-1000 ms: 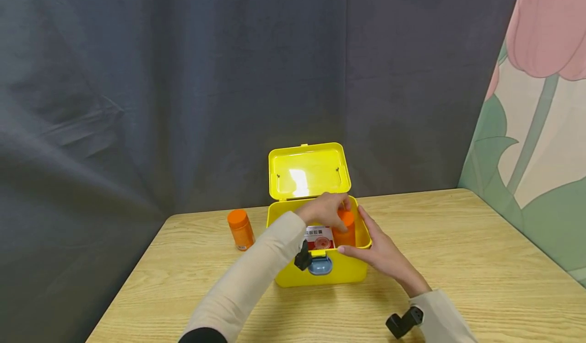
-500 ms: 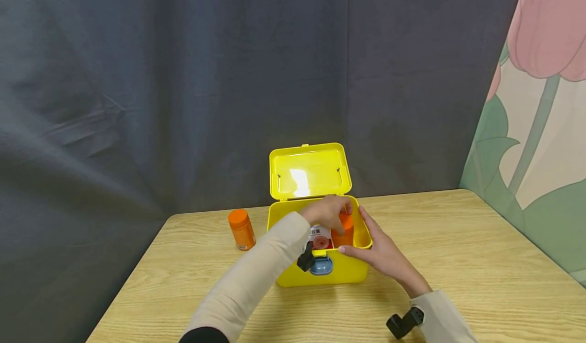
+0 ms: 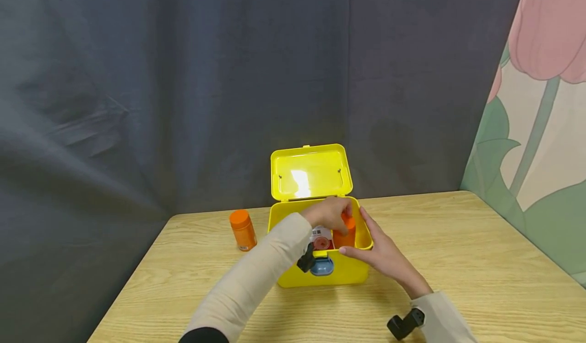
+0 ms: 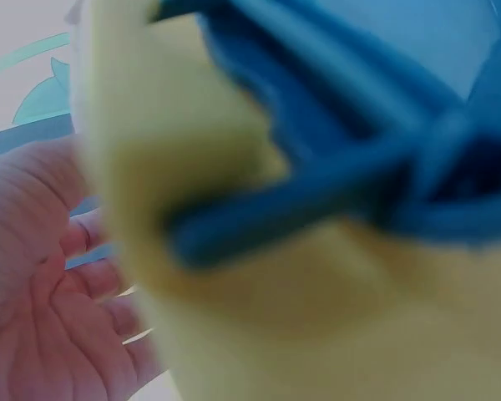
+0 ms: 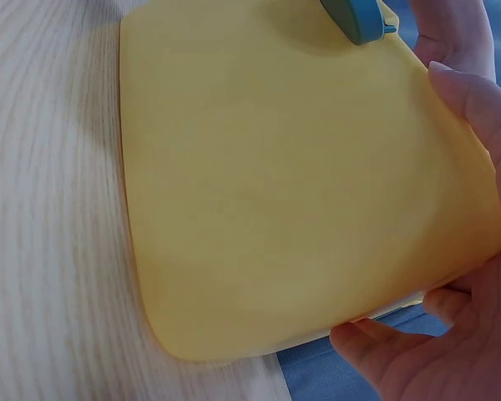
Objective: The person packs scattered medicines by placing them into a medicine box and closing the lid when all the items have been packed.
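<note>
My left hand [image 3: 327,213] reaches into the open yellow box [image 3: 341,272] and holds an orange bottle [image 3: 345,237] by its cap end, fingers pointing down over it. The bottle stands inside at the right end, beside a red-and-white carton [image 3: 322,241]. My right hand [image 3: 382,249] grips the box's right front corner, thumb on the front rim and fingers along the right side. In the right wrist view its fingertips [image 5: 355,338] lie against the yellow wall. In the left wrist view the front wall and blue latch [image 4: 317,192] hide the bottle and part of the left hand.
The yellow lid [image 3: 311,172] stands raised behind the box. A second orange bottle [image 3: 242,231] stands left of the box on the wooden table [image 3: 458,261]. A dark curtain [image 3: 256,88] hangs at the back, and a painted wall [image 3: 549,144] borders the right side.
My left hand has moved slightly down and right with the orange bottle. The left forearm now covers more of the carton. The right hand stays at the box's corner.
</note>
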{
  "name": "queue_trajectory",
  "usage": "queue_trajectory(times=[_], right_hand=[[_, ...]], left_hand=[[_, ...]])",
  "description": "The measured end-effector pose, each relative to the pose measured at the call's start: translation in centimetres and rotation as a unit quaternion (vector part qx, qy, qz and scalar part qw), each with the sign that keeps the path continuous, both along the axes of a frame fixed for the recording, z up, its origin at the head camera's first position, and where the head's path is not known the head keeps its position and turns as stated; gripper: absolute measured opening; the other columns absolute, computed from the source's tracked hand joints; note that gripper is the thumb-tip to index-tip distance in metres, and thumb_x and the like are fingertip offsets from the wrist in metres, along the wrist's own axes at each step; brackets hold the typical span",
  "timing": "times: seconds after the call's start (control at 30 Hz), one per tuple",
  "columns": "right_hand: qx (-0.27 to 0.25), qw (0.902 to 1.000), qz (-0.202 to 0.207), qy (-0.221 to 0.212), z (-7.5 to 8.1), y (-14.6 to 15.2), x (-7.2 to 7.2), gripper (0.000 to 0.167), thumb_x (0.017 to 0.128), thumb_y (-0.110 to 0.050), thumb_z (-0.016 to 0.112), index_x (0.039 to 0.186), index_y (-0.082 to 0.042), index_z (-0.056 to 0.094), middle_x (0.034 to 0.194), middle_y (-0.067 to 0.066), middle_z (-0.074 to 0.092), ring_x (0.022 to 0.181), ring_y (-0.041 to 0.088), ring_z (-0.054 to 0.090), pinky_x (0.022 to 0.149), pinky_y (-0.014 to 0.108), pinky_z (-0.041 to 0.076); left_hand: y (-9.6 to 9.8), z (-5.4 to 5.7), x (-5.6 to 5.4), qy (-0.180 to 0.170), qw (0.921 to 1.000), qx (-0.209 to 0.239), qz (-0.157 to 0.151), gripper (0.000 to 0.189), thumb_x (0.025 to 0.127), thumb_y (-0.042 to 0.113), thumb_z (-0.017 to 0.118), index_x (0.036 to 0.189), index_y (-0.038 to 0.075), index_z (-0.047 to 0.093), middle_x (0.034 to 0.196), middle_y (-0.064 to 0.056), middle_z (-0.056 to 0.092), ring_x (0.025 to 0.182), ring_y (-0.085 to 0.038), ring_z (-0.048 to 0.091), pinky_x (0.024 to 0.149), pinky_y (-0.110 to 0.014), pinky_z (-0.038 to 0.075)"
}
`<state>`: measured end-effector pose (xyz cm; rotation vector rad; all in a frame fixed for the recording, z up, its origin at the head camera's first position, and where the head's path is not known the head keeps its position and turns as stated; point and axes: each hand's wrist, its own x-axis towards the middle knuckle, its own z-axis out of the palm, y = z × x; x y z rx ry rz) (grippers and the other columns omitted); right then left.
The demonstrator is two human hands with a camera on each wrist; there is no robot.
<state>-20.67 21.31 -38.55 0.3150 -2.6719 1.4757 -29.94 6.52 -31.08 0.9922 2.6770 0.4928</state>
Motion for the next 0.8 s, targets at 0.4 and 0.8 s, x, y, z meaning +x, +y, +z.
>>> queue_trajectory(times=[0.4, 0.8], right_hand=[[0.003, 1.0, -0.005, -0.007, 0.1, 0.2, -0.1, 0.105, 0.086, -0.043, 0.072, 0.157, -0.015, 0.001, 0.159, 0.02, 0.008, 0.136, 0.049, 0.025, 0.098, 0.066, 0.035], [0.001, 0.9999, -0.004, -0.01, 0.3, 0.5, -0.3, 0.105, 0.086, -0.043, 0.072, 0.157, -0.015, -0.001, 0.159, 0.02, 0.008, 0.137, 0.048, 0.023, 0.101, 0.068, 0.029]], left_hand=[[-0.7, 1.1, 0.3, 0.019, 0.9998, 0.011, -0.003, 0.03, 0.082, 0.019, 0.079, 0.107, 0.012, 0.065, 0.102, 0.001, 0.061, 0.089, -0.013, 0.054, 0.075, -0.018, 0.05], [-3.0, 1.7, 0.0, 0.015, 0.991, 0.133, 0.005, 0.038, 0.083, 0.019, 0.077, 0.117, 0.008, 0.064, 0.114, -0.005, 0.064, 0.098, -0.016, 0.059, 0.086, -0.023, 0.05]])
